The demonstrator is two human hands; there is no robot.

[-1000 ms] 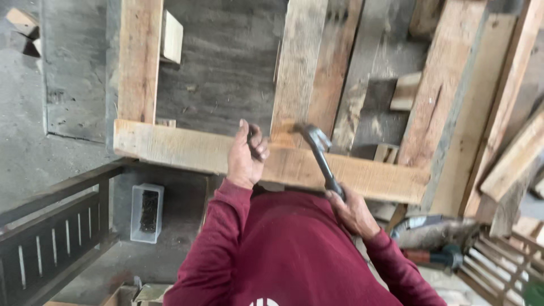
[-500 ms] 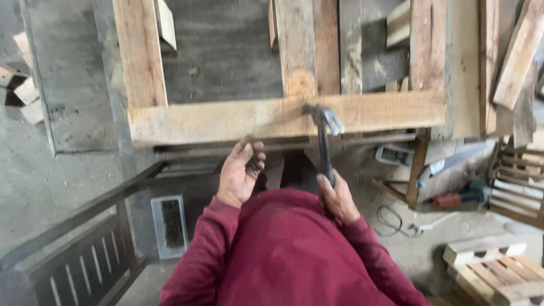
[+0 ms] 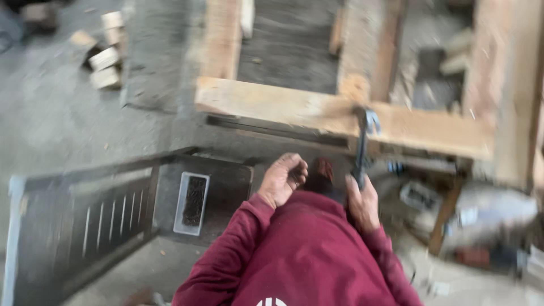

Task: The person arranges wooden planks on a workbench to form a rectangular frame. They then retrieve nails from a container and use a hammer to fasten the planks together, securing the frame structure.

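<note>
- Since half a second ago the view has swung and blurred; the cross plank (image 3: 317,110) now slants down to the right instead of running level, and the left hand (image 3: 283,180) has dropped lower, nearer the chest.
- Right hand (image 3: 362,205) wrapped tight round the dark handle of a hammer (image 3: 362,148); handle points up, metal head (image 3: 369,120) lies against the cross plank's front face.
- Left hand curled loose, fingers bent in; whether it pinches something small, can't tell, too blurred.
- Both arms in dark red sleeves (image 3: 226,266); wrists half covered.
- Cross plank joins upright boards: one at left (image 3: 222,39), one mid (image 3: 356,51); tops cut off by the frame edge.
- White tray (image 3: 191,204) with dark contents sits low left of the left hand, well apart; contents not readable.
- Dark metal rail frame with slats (image 3: 96,226) at left, bottom cut off.
- Small wood blocks (image 3: 105,59) on grey floor, top left.
- Right side clutter under the planks: smeared, a red-and-dark tool shape (image 3: 481,256) only guessable, rest unclear.
- Red-brown patch (image 3: 324,169) between the hands, can't identify.
</note>
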